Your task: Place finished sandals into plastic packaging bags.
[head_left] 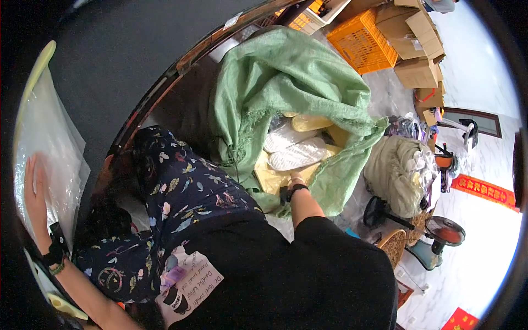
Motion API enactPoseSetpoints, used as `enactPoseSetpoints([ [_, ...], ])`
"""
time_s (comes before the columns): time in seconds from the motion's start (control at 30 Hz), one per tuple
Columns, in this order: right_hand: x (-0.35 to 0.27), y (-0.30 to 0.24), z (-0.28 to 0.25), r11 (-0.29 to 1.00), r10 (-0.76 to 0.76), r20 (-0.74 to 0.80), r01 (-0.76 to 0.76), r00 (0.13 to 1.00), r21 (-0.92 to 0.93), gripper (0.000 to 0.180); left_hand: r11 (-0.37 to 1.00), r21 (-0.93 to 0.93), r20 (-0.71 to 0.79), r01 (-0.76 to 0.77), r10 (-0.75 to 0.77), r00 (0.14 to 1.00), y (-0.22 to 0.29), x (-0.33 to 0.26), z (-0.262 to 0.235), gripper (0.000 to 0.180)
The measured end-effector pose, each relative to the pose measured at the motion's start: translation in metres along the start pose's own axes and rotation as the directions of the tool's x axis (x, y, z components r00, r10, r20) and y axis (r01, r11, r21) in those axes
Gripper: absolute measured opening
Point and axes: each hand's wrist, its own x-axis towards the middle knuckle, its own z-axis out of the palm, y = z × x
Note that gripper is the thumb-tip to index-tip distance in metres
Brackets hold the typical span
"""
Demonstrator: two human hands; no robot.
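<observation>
My left hand lies with fingers stretched out on a stack of clear plastic bags at the far left. My right hand reaches into the mouth of a large green woven sack, and its fingers are mostly hidden there. Just beyond that hand, inside the sack, are white ribbed sole-shaped pieces, like slippers or shoe soles. Pale yellow sole-shaped pieces lie around them. Whether the right hand grips one of these cannot be made out.
A dark table with a worn edge runs along the upper left. Beyond the sack stand an orange crate and cardboard boxes. A beige sack, a fan and a round woven basket are to the right.
</observation>
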Motion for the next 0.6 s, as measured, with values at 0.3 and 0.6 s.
enactPoseSetpoints([
  [0.3,0.008,0.066,0.059,0.969,0.151,-0.309,-0.079,0.939,0.234,0.056,0.988,-0.153,0.003,0.031,-0.031,1.000,0.021,0.010,0.021,0.045],
  [0.6,0.028,0.124,0.042,0.085,0.335,0.115,-0.151,0.935,0.985,0.087,0.968,-0.236,-0.024,-0.087,0.084,0.996,0.006,0.013,0.067,0.045],
])
